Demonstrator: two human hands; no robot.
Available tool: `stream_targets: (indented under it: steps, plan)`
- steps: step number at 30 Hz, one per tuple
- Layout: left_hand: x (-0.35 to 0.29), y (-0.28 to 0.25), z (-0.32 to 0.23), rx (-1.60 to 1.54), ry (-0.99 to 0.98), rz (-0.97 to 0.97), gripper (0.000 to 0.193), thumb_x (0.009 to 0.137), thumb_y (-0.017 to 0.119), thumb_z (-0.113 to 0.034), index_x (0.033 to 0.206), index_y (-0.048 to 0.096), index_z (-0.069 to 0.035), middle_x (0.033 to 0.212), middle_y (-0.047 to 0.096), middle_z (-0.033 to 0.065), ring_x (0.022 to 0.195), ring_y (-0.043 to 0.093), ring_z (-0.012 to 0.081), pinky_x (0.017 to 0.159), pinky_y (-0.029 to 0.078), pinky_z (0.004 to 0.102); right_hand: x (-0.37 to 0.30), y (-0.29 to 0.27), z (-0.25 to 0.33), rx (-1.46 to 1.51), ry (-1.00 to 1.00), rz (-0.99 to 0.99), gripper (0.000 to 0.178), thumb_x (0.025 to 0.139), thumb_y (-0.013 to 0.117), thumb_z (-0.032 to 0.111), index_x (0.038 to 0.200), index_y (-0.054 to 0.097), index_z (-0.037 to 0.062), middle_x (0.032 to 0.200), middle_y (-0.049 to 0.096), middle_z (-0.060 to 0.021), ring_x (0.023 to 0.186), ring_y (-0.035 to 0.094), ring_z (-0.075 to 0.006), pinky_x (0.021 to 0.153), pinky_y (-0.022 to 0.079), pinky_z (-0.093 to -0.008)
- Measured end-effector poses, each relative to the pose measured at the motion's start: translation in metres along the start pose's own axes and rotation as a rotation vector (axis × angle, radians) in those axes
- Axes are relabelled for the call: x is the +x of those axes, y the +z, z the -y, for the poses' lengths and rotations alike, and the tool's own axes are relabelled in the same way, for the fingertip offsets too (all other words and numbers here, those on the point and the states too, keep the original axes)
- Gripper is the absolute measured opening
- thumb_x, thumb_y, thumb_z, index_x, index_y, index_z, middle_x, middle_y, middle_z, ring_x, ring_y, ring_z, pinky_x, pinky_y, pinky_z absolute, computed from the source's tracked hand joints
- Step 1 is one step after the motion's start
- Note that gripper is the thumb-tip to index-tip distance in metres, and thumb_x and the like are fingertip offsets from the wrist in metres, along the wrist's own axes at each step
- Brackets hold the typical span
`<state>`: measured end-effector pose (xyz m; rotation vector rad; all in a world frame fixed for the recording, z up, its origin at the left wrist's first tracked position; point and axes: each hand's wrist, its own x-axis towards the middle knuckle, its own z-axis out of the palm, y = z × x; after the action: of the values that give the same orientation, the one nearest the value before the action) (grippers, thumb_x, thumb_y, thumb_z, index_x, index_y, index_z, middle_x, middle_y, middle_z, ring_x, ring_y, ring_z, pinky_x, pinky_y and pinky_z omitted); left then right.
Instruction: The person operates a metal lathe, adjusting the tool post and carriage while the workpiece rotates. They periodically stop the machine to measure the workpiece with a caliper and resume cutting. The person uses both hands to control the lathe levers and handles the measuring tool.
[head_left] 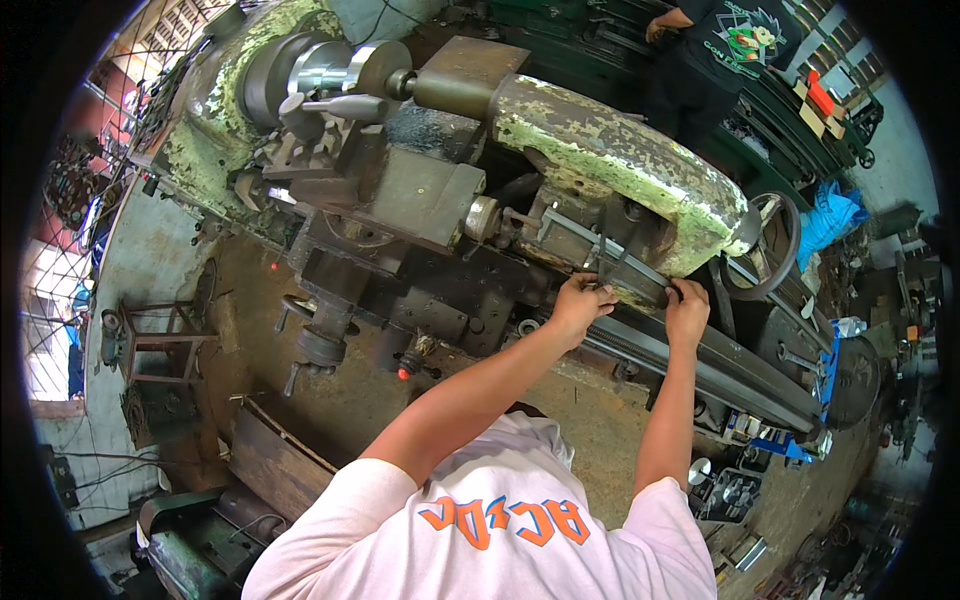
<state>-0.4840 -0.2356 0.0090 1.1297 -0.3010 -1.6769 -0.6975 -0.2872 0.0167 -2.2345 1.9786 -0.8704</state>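
Observation:
Both arms reach forward over the bed of a large worn lathe (620, 140). A long grey metal caliper (632, 261) lies slantwise beside the tailstock, its jaws pointing away from my right hand. My right hand (687, 312) pinches the near right end of its beam between thumb and fingers. My left hand (583, 308) is closed around the caliper's sliding part, thumb and fingertips drawn together; the exact grip is partly hidden. Farther left, a shiny stepped metal workpiece (322, 68) is mounted between the chuck (268, 80) and the tailstock centre.
The tool post (310, 125) and carriage stand to the left, with crank handles (292, 375) jutting toward me. A handwheel (775, 250) is at the tailstock's right end. Another person (720, 60) stands behind the lathe. A metal-framed stand (160, 345) and a tray of parts (735, 492) are on the floor.

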Motion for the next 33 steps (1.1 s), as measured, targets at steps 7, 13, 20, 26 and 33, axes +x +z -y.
stream_targets:
  steps: [7,13,20,26,33]
  plan:
    - [0.000,-0.011,0.002,-0.054,-0.033,0.082,0.062,0.090,0.066,-0.001,0.143,0.035,0.012,0.123,0.059,0.0208,0.113,0.065,0.0321,0.097,0.055,0.0424,-0.016,0.004,0.016,-0.016,0.005,-0.158,0.021,0.084,0.074,0.002,0.104,0.072,0.0021,0.107,0.069,-0.0152,0.101,0.064,-0.0353,0.085,0.052,-0.0474]
    - [0.002,-0.009,-0.002,-0.142,-0.076,0.094,0.060,0.095,0.056,0.003,0.147,0.029,0.012,0.131,0.054,0.0243,0.119,0.062,0.0350,0.102,0.054,0.0435,-0.040,0.018,0.049,0.147,0.020,-0.178,0.014,0.088,0.070,0.002,0.102,0.070,0.0012,0.105,0.068,-0.0148,0.097,0.066,-0.0337,0.080,0.053,-0.0457]
    - [0.007,-0.010,0.001,-0.116,-0.072,0.152,0.055,0.098,0.057,-0.002,0.145,0.032,0.012,0.124,0.059,0.0217,0.115,0.064,0.0325,0.099,0.055,0.0440,-0.046,0.026,0.075,0.279,0.048,-0.143,0.018,0.087,0.072,0.002,0.104,0.071,-0.0007,0.103,0.069,-0.0167,0.093,0.066,-0.0342,0.079,0.053,-0.0438]
    - [0.018,-0.007,0.012,0.002,-0.037,0.133,0.042,0.099,0.063,-0.011,0.132,0.046,0.006,0.114,0.065,0.0179,0.102,0.069,0.0281,0.084,0.060,0.0438,-0.046,0.019,0.076,0.297,0.031,-0.177,0.017,0.084,0.073,0.004,0.101,0.073,0.0009,0.096,0.069,-0.0177,0.090,0.066,-0.0370,0.079,0.052,-0.0444]
    - [0.016,-0.010,0.010,0.062,-0.071,0.148,0.039,0.099,0.065,-0.018,0.125,0.048,0.005,0.120,0.063,0.0212,0.109,0.068,0.0336,0.089,0.059,0.0458,-0.053,0.023,0.067,0.334,0.093,-0.166,0.016,0.087,0.074,0.006,0.102,0.074,0.0009,0.097,0.072,-0.0153,0.090,0.070,-0.0304,0.080,0.054,-0.0375]
